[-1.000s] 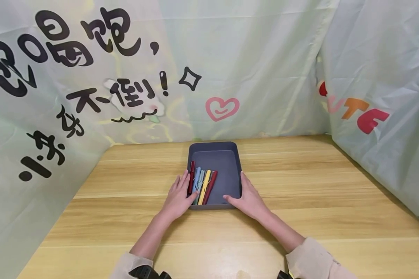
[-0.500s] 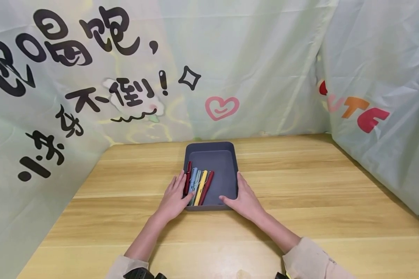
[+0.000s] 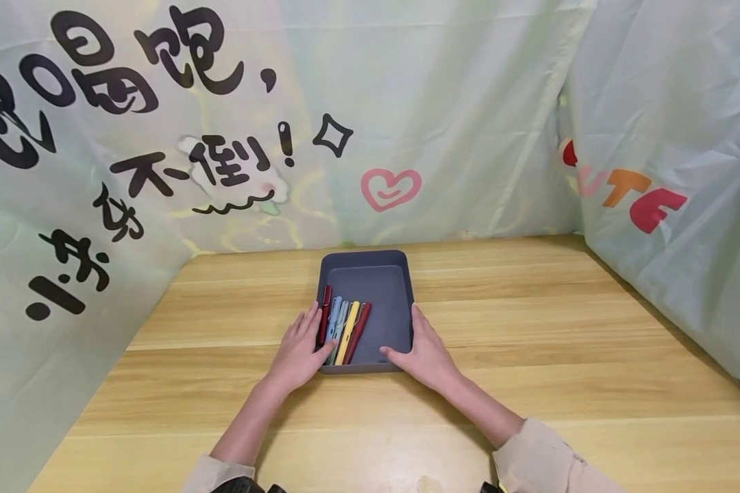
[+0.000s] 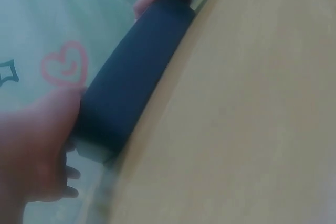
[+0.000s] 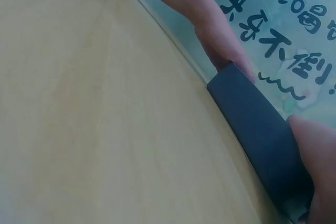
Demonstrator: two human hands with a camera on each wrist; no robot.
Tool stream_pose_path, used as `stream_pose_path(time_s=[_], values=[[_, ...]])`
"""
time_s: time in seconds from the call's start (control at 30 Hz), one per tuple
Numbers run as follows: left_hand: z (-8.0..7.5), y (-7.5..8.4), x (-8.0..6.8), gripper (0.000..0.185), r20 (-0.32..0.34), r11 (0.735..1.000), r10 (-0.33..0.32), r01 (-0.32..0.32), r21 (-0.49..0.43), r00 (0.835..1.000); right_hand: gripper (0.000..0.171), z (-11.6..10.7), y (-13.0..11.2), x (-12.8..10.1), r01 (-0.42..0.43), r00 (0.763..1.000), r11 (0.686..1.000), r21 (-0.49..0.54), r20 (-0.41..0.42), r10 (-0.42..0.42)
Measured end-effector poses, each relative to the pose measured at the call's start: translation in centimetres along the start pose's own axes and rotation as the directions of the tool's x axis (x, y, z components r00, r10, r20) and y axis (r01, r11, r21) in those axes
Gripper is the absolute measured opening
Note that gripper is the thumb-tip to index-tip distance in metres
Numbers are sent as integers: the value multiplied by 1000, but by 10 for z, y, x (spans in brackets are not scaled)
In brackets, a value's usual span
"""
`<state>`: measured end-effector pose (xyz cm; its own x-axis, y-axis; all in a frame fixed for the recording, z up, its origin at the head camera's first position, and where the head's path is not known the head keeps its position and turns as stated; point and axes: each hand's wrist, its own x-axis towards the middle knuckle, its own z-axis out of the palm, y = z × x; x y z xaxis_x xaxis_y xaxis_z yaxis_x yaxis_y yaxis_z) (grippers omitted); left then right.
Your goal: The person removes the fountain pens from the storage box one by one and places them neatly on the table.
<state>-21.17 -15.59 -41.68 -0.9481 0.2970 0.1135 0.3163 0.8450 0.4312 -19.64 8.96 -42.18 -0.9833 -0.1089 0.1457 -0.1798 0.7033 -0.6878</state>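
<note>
A dark grey tray [image 3: 384, 301] sits on the wooden table [image 3: 530, 329], its short side towards me. Several pens [image 3: 342, 322], red, light blue, yellow and dark red, lie side by side in its left half. My left hand [image 3: 301, 344] holds the near left corner, fingers along the side wall and thumb over the near rim. At the near right corner my right hand [image 3: 423, 349] grips the same way. The left wrist view shows the tray's outer wall [image 4: 134, 74] with my left hand [image 4: 31, 145] against it. In the right wrist view the tray [image 5: 257, 129] meets my right hand [image 5: 321, 150].
Pale plastic sheets with black characters and a pink heart [image 3: 390, 188] close off the back and left. Another sheet with coloured letters [image 3: 641, 198] walls the right side. Bare tabletop stretches to either side of the tray and in front of it.
The tray, with both hands on it, has slid a little to the left across the table. The grip of both hands stays the same.
</note>
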Motion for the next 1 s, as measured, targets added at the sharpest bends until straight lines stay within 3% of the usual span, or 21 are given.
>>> stream_pose_path(time_s=[0.13, 0.23, 0.33, 0.43, 0.73, 0.9, 1.0], values=[[-6, 2, 4, 70, -9, 999, -8, 8, 43, 1000, 104, 1, -2, 0, -5, 1000, 1000, 2, 5, 5], [-9, 5, 13, 64, -85, 997, -8, 14, 73, 996, 104, 2, -2, -1, -12, 1000, 1000, 7, 7, 12], [-8, 6, 25, 56, -186, 997, -6, 21, 76, 983, 104, 2, -2, -1, -17, 1000, 1000, 11, 6, 17], [-4, 4, 35, 53, -230, 998, -12, 27, 60, 973, 104, 2, -1, -2, -21, 1000, 1000, 10, 13, 20], [5, -2, 45, 61, -90, 995, -66, 59, -78, 994, 103, 0, -1, -1, -12, 1000, 1000, 15, 17, 12], [6, -2, 45, 60, -71, 991, -92, 85, -104, 993, 101, -2, -2, 0, -11, 1000, 1000, 19, 25, 11], [6, -2, 45, 58, -67, 990, -100, 93, -108, 993, 96, -4, -3, 1, -2, 1000, 1000, 24, -10, 2]])
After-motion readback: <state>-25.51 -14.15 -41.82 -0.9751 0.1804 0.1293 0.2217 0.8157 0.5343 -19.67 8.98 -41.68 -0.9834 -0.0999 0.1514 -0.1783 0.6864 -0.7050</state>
